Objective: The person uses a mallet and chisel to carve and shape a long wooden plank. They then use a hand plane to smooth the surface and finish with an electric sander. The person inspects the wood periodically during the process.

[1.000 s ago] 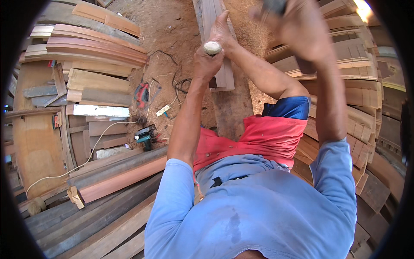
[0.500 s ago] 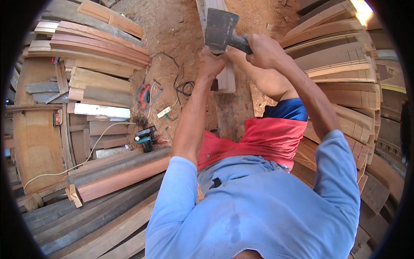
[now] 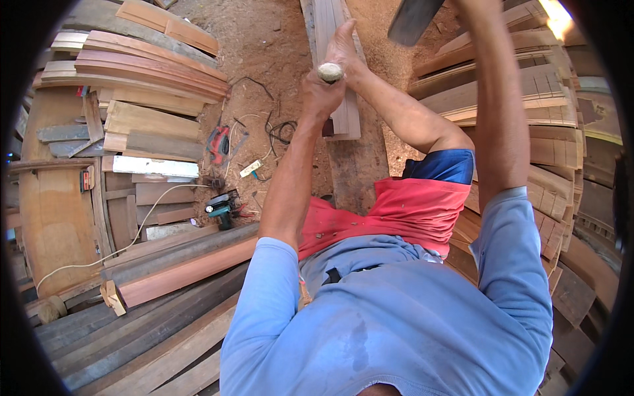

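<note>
My left hand (image 3: 322,96) is closed around an upright tool; its round, pale, worn handle end (image 3: 330,72) pokes out above my fist. The tool's lower part is hidden beneath the hand. It stands over a wooden board (image 3: 347,122) lying on a wider, darker plank (image 3: 356,165). My bare foot (image 3: 342,49) rests on the board just ahead of that hand. At the top edge, my right hand (image 3: 477,5) is partly cut off. A hatchet (image 3: 415,21), its broad dark head smeared by motion, is swung up beside it; the grip itself lies out of frame.
Stacked boards (image 3: 155,72) fill the left, and more planks (image 3: 515,99) line the right. On the sawdust-strewn ground lie a red power tool (image 3: 219,145), a teal power tool (image 3: 223,210), a power strip (image 3: 251,169) and tangled black cable (image 3: 282,132). Long beams (image 3: 191,270) lie at lower left.
My right hand has raised the hatchet up and to the right, away from the handle end, which is now uncovered. My left hand keeps nearly the same place.
</note>
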`<act>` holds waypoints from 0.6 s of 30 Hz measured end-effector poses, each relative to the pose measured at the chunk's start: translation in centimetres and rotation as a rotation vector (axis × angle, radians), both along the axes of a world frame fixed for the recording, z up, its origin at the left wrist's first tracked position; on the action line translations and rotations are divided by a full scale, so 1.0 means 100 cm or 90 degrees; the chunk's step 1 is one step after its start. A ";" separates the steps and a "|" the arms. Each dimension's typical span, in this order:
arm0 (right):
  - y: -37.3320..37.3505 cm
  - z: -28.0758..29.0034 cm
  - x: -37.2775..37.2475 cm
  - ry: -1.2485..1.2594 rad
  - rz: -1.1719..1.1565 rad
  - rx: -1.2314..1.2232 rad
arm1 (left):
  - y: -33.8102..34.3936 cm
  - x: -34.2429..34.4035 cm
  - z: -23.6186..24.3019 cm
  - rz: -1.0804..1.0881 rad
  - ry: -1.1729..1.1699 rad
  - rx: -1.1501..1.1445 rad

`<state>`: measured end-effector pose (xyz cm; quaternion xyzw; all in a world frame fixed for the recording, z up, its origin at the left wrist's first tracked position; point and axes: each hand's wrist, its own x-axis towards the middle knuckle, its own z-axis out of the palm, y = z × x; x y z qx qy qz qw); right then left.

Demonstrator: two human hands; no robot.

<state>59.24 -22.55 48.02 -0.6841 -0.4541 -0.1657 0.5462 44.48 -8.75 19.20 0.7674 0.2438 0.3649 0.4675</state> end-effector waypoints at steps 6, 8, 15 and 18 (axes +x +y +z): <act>-0.020 -0.185 -0.033 -0.142 0.146 -0.737 | -0.022 -0.035 -0.031 0.010 -0.099 0.074; -0.029 -0.184 -0.034 -0.037 0.163 -0.577 | -0.035 -0.039 -0.023 0.024 -0.176 0.013; -0.071 -0.128 -0.061 0.244 0.214 -0.271 | -0.003 -0.062 0.019 0.042 -0.076 -0.011; -0.082 -0.121 -0.062 0.246 0.239 -0.127 | 0.018 -0.079 0.013 0.086 0.037 0.041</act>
